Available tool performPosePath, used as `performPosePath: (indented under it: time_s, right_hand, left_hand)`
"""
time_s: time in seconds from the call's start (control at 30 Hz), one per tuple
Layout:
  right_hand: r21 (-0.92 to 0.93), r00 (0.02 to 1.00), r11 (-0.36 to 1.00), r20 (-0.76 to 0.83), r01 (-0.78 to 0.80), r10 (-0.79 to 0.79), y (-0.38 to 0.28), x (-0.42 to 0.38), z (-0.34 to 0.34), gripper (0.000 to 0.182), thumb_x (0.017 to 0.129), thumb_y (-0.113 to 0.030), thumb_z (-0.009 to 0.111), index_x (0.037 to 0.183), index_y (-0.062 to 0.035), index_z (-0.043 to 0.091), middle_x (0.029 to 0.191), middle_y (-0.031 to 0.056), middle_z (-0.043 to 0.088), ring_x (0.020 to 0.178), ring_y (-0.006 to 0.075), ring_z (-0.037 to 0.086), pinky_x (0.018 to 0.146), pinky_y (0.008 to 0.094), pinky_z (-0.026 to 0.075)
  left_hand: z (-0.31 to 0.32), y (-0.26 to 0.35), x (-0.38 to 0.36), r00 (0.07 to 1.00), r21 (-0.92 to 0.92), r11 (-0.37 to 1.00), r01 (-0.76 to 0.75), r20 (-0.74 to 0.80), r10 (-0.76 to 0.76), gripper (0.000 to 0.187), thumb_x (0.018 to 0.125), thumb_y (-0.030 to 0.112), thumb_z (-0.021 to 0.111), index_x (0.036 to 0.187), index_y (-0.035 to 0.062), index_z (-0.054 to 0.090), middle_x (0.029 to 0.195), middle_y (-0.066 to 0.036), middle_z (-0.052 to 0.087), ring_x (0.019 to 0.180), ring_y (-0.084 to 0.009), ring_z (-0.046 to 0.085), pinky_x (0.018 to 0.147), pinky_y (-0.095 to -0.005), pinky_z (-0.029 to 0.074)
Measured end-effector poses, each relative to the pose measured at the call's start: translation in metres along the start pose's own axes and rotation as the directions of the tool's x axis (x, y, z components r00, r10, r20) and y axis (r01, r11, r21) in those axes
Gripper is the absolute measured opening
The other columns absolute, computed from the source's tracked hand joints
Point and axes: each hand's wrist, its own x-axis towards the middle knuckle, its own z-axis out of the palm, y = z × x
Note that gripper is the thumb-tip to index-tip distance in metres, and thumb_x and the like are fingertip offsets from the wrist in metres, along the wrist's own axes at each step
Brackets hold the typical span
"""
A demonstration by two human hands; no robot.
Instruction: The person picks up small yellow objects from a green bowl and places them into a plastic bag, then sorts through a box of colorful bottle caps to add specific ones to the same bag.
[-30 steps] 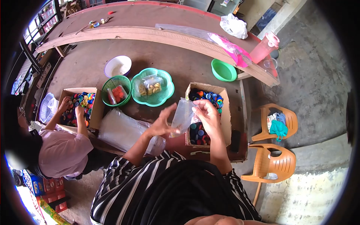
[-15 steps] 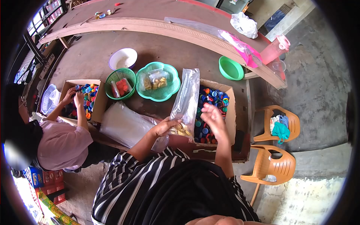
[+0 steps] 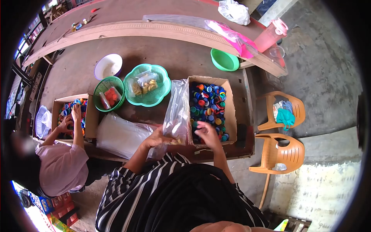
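My left hand (image 3: 156, 138) grips the lower end of a long clear plastic bag (image 3: 176, 104), where a few pale yellow bottle caps (image 3: 176, 142) show at the bottom. The bag lies against the left side of a cardboard box (image 3: 230, 98). Many bottle caps (image 3: 210, 104), mostly blue with some red, green, orange and yellow, fill that box. Over its near part hovers my right hand (image 3: 208, 135), fingers apart and a little bent, with nothing visible in them. A stack of flat clear plastic bags (image 3: 119, 135) lies left of my left hand.
Beyond the bag stand a teal basin (image 3: 167, 91) with bagged yellow caps, a green basket (image 3: 120, 101) with bagged red caps, and a white bowl (image 3: 101, 67). At left a co-worker's hands (image 3: 69, 121) reach into another cap box (image 3: 92, 120). Orange chairs (image 3: 266, 154) stand right.
The view has shifted, showing more of the cap box. My right hand has lowered toward the near caps with its fingers less raised. My left hand still holds the bag, now lower.
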Motion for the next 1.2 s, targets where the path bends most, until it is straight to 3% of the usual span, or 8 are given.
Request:
performPosePath:
  time_s: [0.03,0.2,0.5,0.53,0.63,0.73,1.0,1.2]
  right_hand:
    - [-0.104,0.996,0.995,-0.082,0.014,-0.023,0.010,0.005,-0.009,0.046,0.083,-0.008,0.077,0.127,-0.0042,0.061,0.105,0.0086,0.066,0.087,0.0149,0.065,0.077,0.0294,0.054]
    - [-0.289,0.987,0.955,-0.158,-0.067,0.021,0.040,0.023,-0.032,0.030,0.088,-0.008,0.072,0.117,-0.0047,0.067,0.104,0.0062,0.067,0.086,0.0130,0.063,0.081,0.0278,0.052]
    - [-0.717,0.869,0.622,-0.047,0.314,-0.493,0.039,0.056,0.017,0.024,0.078,-0.011,0.074,0.099,-0.0024,0.067,0.088,0.0165,0.059,0.088,0.0397,0.058,0.087,0.0467,0.046]
    - [-0.494,0.908,0.806,-0.074,0.326,-0.412,0.051,0.064,0.026,0.026,0.078,-0.014,0.069,0.100,-0.0006,0.065,0.095,0.0175,0.060,0.093,0.0411,0.056,0.093,0.0485,0.045]
    - [-0.909,0.681,0.274,0.016,0.316,-0.732,0.067,0.060,0.029,0.023,0.076,-0.021,0.064,0.094,-0.0065,0.062,0.096,0.0163,0.058,0.095,0.0387,0.057,0.091,0.0533,0.044]
    - [-0.872,0.886,0.452,-0.048,0.188,-0.461,0.060,0.050,0.026,0.032,0.075,-0.022,0.066,0.105,-0.0090,0.063,0.101,0.0135,0.057,0.100,0.0365,0.054,0.083,0.0492,0.044]
    - [-0.759,0.945,0.611,-0.323,-0.227,-0.050,0.039,0.038,-0.028,0.041,0.071,-0.013,0.077,0.108,-0.0112,0.061,0.112,0.0118,0.055,0.113,0.0363,0.051,0.094,0.0493,0.043]
    - [-0.699,0.892,0.671,-0.107,0.247,-0.440,0.019,0.081,-0.001,0.056,0.074,-0.018,0.076,0.126,-0.0121,0.059,0.134,0.0126,0.052,0.126,0.0366,0.047,0.105,0.0479,0.038]
  left_hand:
    - [-0.001,-0.002,-0.001,0.998,-0.041,0.999,-0.013,-0.057,0.011,0.068,0.081,-0.010,0.074,0.142,0.0038,0.048,0.118,-0.008,0.068,0.107,-0.0168,0.064,0.096,-0.0336,0.051]
    - [-0.024,-0.005,-0.002,1.000,0.075,0.997,0.001,0.015,-0.002,0.060,0.081,-0.005,0.075,0.137,0.0045,0.054,0.116,-0.005,0.067,0.101,-0.0141,0.063,0.090,-0.0314,0.052]
    - [-0.041,0.049,0.031,0.911,0.578,0.809,0.109,0.268,-0.315,0.040,0.078,0.017,0.082,0.113,0.0021,0.069,0.096,-0.004,0.073,0.091,-0.0124,0.064,0.084,-0.0319,0.052]
    - [-0.039,0.048,0.037,0.902,0.610,0.788,0.079,0.293,-0.317,0.041,0.078,0.018,0.081,0.114,0.0030,0.069,0.095,-0.005,0.073,0.089,-0.0134,0.064,0.084,-0.0326,0.053]
    - [-0.045,0.030,0.061,0.861,0.780,0.624,-0.045,0.347,-0.371,0.045,0.073,0.014,0.077,0.117,0.0073,0.069,0.100,-0.010,0.073,0.094,-0.0227,0.068,0.089,-0.0366,0.051]
    - [-0.048,0.004,0.074,0.970,0.949,0.293,-0.114,0.170,-0.174,0.051,0.067,0.007,0.073,0.117,0.0096,0.069,0.108,-0.012,0.070,0.108,-0.0306,0.064,0.098,-0.0418,0.046]
    - [0.013,0.024,0.084,0.852,0.882,0.424,-0.208,-0.050,0.521,0.044,0.082,0.008,0.058,0.126,0.0059,0.062,0.116,-0.015,0.061,0.109,-0.0339,0.055,0.099,-0.0456,0.042]
    - [0.079,0.049,0.069,0.823,0.878,0.420,-0.228,-0.056,0.565,0.053,0.077,0.019,0.074,0.126,0.0055,0.060,0.112,-0.018,0.058,0.105,-0.0388,0.056,0.091,-0.0461,0.048]
